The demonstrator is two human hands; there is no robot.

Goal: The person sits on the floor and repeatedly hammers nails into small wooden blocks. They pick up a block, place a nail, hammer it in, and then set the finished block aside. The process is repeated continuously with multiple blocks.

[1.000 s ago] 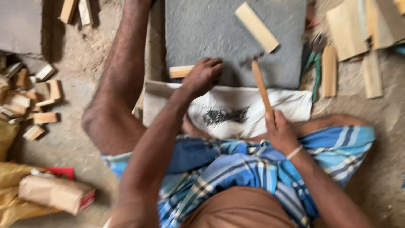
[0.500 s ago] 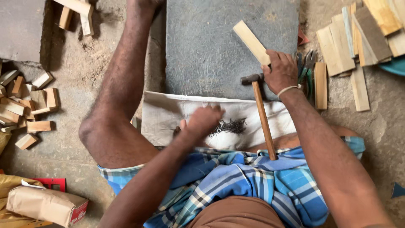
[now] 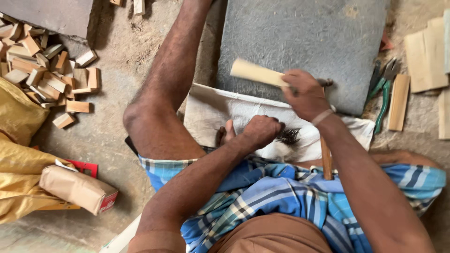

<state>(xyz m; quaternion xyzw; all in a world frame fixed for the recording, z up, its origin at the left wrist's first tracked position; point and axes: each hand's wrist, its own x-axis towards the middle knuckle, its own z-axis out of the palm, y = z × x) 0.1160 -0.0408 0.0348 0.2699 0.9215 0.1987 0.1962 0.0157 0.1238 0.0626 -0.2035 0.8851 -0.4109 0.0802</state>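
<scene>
- A pale wooden strip (image 3: 255, 72) is pinched at its near end by the right hand (image 3: 307, 96), with the fingers pressed together around it; the strip is kept flat on the grey stone slab (image 3: 304, 42), probably because the slab gives a hard base for working.
- Just under the same hand, the metal head of a hammer (image 3: 326, 83) is seen at the edge of the slab, and its wooden handle (image 3: 326, 159) runs back toward the body, behind the wrist. It cannot be told whether the hammer is also gripped or only lying there.
- The left hand (image 3: 260, 131) is closed into a loose fist and is pressed down on a white cloth bag (image 3: 215, 110), beside a dark cluster of small nails (image 3: 287, 136); whether a nail is pinched inside the fist cannot be told. The nails seem to be kept there so that they are reached quickly.
- Beyond the right hand, to its outer side, green-handled pliers (image 3: 384, 89) and more flat wood pieces (image 3: 424, 58) are laid on the ground, near but apart from the slab.
- Far to the outer side of the left hand, past the bent knee, a heap of small wooden blocks (image 3: 47, 65) is found, with a yellow sack (image 3: 18, 154) and a brown paper packet (image 3: 77, 187) nearer to the body.
</scene>
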